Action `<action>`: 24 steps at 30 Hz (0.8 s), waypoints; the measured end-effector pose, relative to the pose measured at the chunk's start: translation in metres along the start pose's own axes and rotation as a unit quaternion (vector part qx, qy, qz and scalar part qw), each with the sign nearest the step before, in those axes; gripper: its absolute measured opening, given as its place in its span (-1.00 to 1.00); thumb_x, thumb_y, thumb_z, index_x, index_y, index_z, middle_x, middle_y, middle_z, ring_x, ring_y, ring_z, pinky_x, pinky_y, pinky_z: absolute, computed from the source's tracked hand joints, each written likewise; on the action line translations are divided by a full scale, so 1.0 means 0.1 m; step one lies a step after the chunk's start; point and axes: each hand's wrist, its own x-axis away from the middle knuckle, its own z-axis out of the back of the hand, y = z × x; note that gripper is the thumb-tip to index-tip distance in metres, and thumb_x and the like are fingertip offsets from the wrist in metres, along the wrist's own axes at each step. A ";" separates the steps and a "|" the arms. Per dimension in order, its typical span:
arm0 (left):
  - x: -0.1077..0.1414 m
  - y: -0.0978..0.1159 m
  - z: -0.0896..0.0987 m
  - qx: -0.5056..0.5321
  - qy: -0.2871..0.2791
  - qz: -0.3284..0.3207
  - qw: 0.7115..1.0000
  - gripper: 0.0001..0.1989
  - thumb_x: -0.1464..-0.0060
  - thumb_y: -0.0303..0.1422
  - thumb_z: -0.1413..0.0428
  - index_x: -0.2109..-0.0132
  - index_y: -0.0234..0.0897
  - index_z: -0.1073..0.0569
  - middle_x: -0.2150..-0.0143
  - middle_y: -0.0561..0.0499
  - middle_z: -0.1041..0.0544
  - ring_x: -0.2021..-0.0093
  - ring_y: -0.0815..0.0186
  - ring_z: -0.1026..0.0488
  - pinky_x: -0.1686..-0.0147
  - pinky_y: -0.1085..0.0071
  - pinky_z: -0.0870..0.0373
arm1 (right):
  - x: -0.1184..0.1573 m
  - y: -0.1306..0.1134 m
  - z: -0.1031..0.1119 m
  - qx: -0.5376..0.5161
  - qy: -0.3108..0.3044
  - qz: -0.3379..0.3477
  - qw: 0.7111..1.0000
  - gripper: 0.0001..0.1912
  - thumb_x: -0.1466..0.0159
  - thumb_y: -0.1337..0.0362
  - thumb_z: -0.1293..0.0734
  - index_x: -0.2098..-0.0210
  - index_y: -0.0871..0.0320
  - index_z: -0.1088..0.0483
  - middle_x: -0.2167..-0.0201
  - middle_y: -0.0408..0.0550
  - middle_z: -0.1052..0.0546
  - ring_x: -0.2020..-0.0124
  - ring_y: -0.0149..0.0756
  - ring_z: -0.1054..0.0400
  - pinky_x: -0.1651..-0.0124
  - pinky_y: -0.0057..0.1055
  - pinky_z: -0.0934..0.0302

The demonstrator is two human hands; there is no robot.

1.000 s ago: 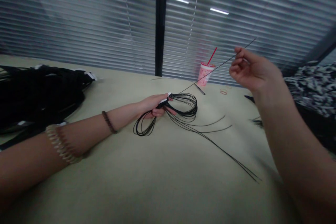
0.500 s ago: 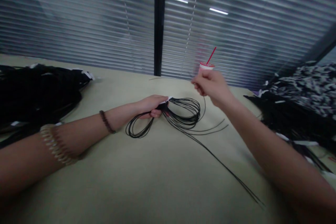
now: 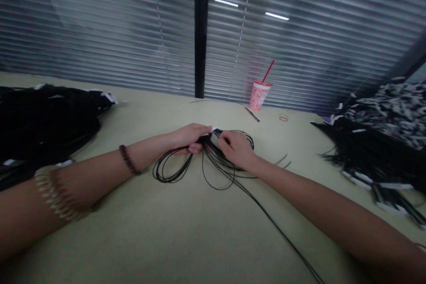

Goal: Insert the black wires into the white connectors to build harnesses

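My left hand is closed around the middle of a coiled bundle of thin black cables, with loops standing out on both sides. A small white piece shows at the top of the bundle by my thumb. Against the bundle's right side, my right hand is closed in a pinch on a cable strand, its fingertips partly hidden. One loose loop droops below the two hands. Long cable ends run off toward the lower right.
Black cables with white pieces lie piled at the left; another dark pile is on the right. Toward the back of the table stand a pink cup with a straw, a thin dark tool and rubber bands. Blinds rise behind.
My right hand has come down and left from in front of the cup to the bundle, bringing the cable strand with it. A loose loop now hangs below. My left hand keeps its hold.
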 end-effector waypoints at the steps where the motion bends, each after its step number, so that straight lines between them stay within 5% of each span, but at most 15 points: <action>1: 0.00 0.00 0.00 0.000 -0.003 0.000 1.000 -0.78 -0.04 -0.27 0.05 0.38 -0.36 -0.35 0.61 -0.06 -0.42 0.82 0.59 0.00 0.84 0.62 0.18 | 0.00 0.00 0.00 0.003 -0.003 0.000 1.000 -0.74 -0.17 0.29 -0.09 0.55 0.19 -0.31 0.60 -0.12 -0.39 0.56 -0.44 -0.17 0.47 -0.49 0.08; 24: -0.02 -0.06 0.02 -0.002 -0.023 -0.020 1.000 -0.74 -0.04 -0.22 0.06 0.39 -0.36 -0.34 0.64 -0.04 -0.40 0.82 0.58 0.00 0.83 0.63 0.10 | 0.01 0.00 -0.01 -0.014 -0.007 0.025 1.000 -0.81 -0.18 0.31 -0.11 0.49 0.20 -0.28 0.56 -0.13 -0.39 0.54 -0.44 -0.18 0.44 -0.50 0.07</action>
